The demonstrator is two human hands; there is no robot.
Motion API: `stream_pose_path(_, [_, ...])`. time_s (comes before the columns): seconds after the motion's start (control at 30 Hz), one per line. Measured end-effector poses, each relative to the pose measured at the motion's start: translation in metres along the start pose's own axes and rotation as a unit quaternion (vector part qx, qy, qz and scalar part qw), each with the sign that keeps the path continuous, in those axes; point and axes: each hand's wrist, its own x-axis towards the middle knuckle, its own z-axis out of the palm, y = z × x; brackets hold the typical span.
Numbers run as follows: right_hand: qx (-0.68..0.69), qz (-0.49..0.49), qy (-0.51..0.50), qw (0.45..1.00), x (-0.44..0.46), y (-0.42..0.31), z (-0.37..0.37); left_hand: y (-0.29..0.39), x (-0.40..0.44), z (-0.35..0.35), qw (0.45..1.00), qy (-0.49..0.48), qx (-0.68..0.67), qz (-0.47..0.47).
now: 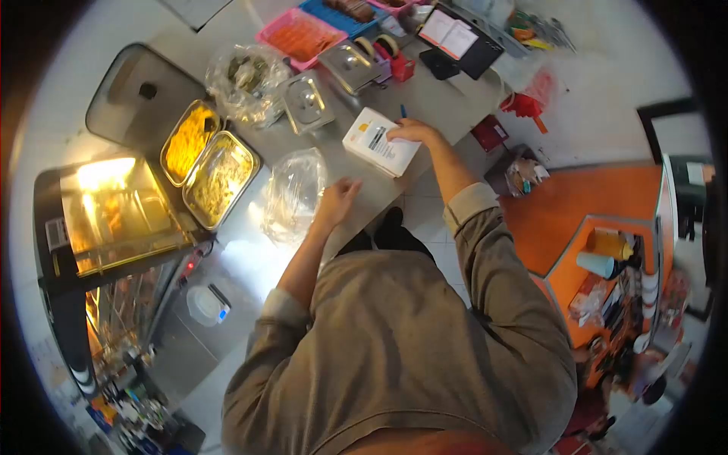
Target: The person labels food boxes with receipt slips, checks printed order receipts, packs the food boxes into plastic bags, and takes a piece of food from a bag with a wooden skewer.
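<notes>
My right hand [413, 130] lies over the upper right edge of a white printed box [381, 142], its fingers gripping that edge. The box has dark lettering and a small orange mark, and it rests at the front edge of the counter. A blue pen-like thing [403, 111] sticks up just beyond my right hand. My left hand [340, 199] hovers near the counter edge with loosely bent fingers and holds nothing I can see. Beside it on the left lies a clear plastic bag [296, 189].
Left of the bag stand metal trays of yellow food [191, 144] and pale shredded food [220, 180], near a lit display warmer [114, 212]. Lidded steel pans [307, 102], a pink basket [301, 36] and a black stand with papers [461, 39] occupy the back.
</notes>
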Motion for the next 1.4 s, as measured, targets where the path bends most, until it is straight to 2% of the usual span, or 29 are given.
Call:
stream_pose_path(0.03, [-0.011,0.025,-0.047,0.999,0.008,0.001,0.000,0.000,0.018,0.024,0.985,-0.033,-0.157,-0.068])
stream_pose_path(0.07, [0.013,0.042,-0.085,0.995,0.008,0.001,-0.001,-0.007,0.041,0.050,0.940,-0.061,-0.311,-0.127])
stream_pose_path(0.1, [0.035,0.058,-0.120,0.990,0.005,-0.001,-0.004,-0.017,0.067,0.074,0.903,-0.040,-0.403,-0.146])
stream_pose_path(0.13, [0.056,0.075,-0.157,0.983,0.003,-0.005,-0.002,-0.013,0.080,0.087,0.873,-0.005,-0.468,-0.140])
stream_pose_path(0.2, [0.053,0.027,-0.171,0.983,0.002,-0.001,0.012,-0.001,0.095,0.103,0.817,0.073,-0.564,-0.099])
stream_pose_path(0.23, [0.052,0.004,-0.175,0.983,-0.001,0.000,0.019,-0.006,0.094,0.101,0.822,0.076,-0.557,-0.091])
stream_pose_path(0.3, [0.256,-0.029,-0.081,0.963,-0.022,0.011,0.051,-0.014,0.092,0.097,0.835,0.076,-0.541,-0.071])
stream_pose_path(0.33, [0.356,-0.044,-0.031,0.933,-0.034,0.016,0.063,0.006,0.071,0.084,0.834,0.097,-0.542,-0.042])
stream_pose_path(0.43, [0.532,-0.107,-0.136,0.829,-0.065,0.015,0.093,0.007,0.003,0.024,0.942,0.105,-0.317,-0.021])
stream_pose_path(0.5, [0.652,-0.060,-0.197,0.730,-0.088,-0.018,0.110,-0.008,-0.037,-0.039,0.971,0.143,-0.190,-0.002])
stream_pose_path(0.53, [0.705,-0.036,-0.224,0.672,-0.106,-0.043,0.120,-0.027,-0.054,-0.059,0.955,0.253,-0.148,-0.042])
stream_pose_path(0.57, [0.659,-0.176,-0.163,0.713,-0.143,-0.078,0.126,-0.048,-0.070,-0.076,0.924,0.358,-0.105,-0.081])
stream_pose_path(0.63, [0.612,-0.350,-0.125,0.698,-0.164,-0.121,0.161,-0.113,-0.090,-0.091,0.855,0.463,0.024,-0.233])
stream_pose_path(0.7, [0.685,-0.247,-0.187,0.660,-0.141,-0.134,0.201,-0.202,-0.096,-0.088,0.861,0.288,-0.254,-0.335])
stream_pose_path(0.73, [0.726,-0.102,-0.216,0.645,-0.128,-0.141,0.213,-0.183,-0.108,-0.091,0.847,0.183,-0.395,-0.307])
stream_pose_path(0.77, [0.752,0.047,-0.238,0.613,-0.115,-0.147,0.228,-0.208,-0.104,-0.079,0.830,0.157,-0.453,-0.283])
stream_pose_path(0.83, [0.745,0.061,-0.174,0.641,-0.075,-0.140,0.274,-0.202,-0.103,-0.053,0.816,0.239,-0.492,-0.187])
stream_pose_path(0.9, [0.711,0.063,-0.128,0.688,-0.051,-0.137,0.304,-0.161,-0.097,-0.033,0.728,0.374,-0.539,-0.197])
stream_pose_path(0.97, [0.649,0.054,-0.100,0.753,-0.042,-0.139,0.319,-0.155,-0.092,-0.032,0.731,0.499,-0.432,-0.174])
stream_pose_path(1.0, [0.619,0.028,-0.018,0.785,-0.076,-0.168,0.303,-0.168,-0.085,-0.034,0.731,0.563,-0.357,-0.145])
stream_pose_path(1.03, [0.594,0.053,-0.032,0.802,-0.076,-0.173,0.301,-0.184,-0.077,-0.036,0.724,0.622,-0.277,-0.115])
stream_pose_path(1.07, [0.568,0.080,-0.047,0.818,-0.076,-0.176,0.300,-0.210,-0.073,-0.041,0.736,0.567,-0.346,-0.131])
stream_pose_path(1.13, [0.529,0.122,-0.119,0.832,-0.055,-0.171,0.294,-0.144,-0.098,-0.068,0.730,0.492,-0.450,-0.148])
stream_pose_path(1.17, [0.504,0.051,-0.069,0.860,-0.044,-0.164,0.294,-0.118,-0.115,-0.080,0.725,0.452,-0.496,-0.156])
stream_pose_path(1.2, [0.476,-0.019,-0.018,0.879,-0.035,-0.157,0.294,-0.117,-0.124,-0.084,0.743,0.428,-0.486,-0.170])
stream_pose_path(1.23, [0.445,-0.088,0.032,0.891,-0.040,-0.162,0.287,-0.111,-0.131,-0.088,0.735,0.419,-0.504,-0.172])
stream_pose_path(1.3, [0.285,-0.128,0.283,0.907,-0.059,-0.179,0.255,-0.098,-0.140,-0.094,0.720,0.400,-0.537,-0.179])
stream_pose_path(1.33, [0.219,-0.153,0.382,0.885,-0.051,-0.182,0.241,-0.098,-0.141,-0.094,0.709,0.401,-0.547,-0.194])
stream_pose_path(1.4, [0.206,-0.122,0.299,0.924,-0.013,-0.178,0.209,-0.095,-0.140,-0.093,0.703,0.404,-0.551,-0.196])
